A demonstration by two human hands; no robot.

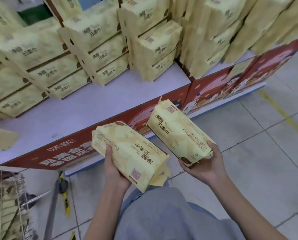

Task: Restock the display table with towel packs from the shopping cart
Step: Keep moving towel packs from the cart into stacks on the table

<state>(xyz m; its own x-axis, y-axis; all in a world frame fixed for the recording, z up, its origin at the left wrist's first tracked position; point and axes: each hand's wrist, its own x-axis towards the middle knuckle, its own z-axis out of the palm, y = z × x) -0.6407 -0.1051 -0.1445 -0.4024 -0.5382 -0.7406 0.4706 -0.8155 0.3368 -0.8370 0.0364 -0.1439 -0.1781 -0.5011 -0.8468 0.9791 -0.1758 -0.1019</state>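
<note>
My left hand (114, 170) grips a pale yellow towel pack (129, 153) from below, thumb over its top face, held low in front of the display table (96, 108). My right hand (207, 163) holds a second yellow towel pack (177, 130) by its near end, tilted up toward the table's front edge. Both packs hang over the floor, short of the tabletop. Stacks of the same towel packs (99, 54) fill the back of the table. The shopping cart (11, 201) with more packs sits at the lower left.
A strip of bare white tabletop runs along the front of the stacks. The table's red printed skirt (214, 90) faces me. Grey floor tiles with a yellow line (283, 113) lie to the right. My grey-clad legs (162, 213) are below.
</note>
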